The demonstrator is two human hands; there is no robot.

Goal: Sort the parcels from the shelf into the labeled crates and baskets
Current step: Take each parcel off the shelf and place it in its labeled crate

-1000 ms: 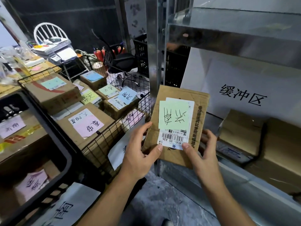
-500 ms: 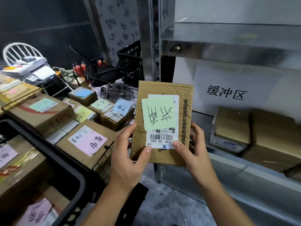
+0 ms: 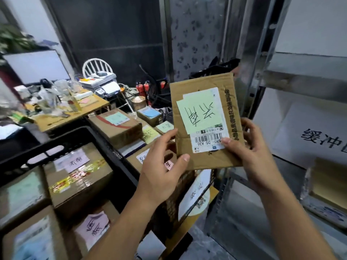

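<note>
A flat cardboard parcel is shown held upright in both hands, just in front of the upright post of the metal shelf and clear of its boards. The left hand is closed on the parcel's lower left corner, with the thumb laid across the front and the fingers curled along the edge and behind. The right hand is closed on the lower right edge; its thumb is pressed on the white barcode label, and its fingers are wrapped behind the cardboard. A green note with handwritten characters is stuck over the upper part of that label. Inside the shelf, a white sign with printed characters is seen against the back, and further brown parcels lie on the lower board at its right end. Left of the shelf, beside its post, a wire basket is filled with boxes that carry coloured notes. Further left of the shelf, a black crate is seen, holding more boxes with pink and pale notes. Beyond these, well to the left of the shelf, a cluttered desk, a printer, a white chair and red fire extinguishers are visible.
</note>
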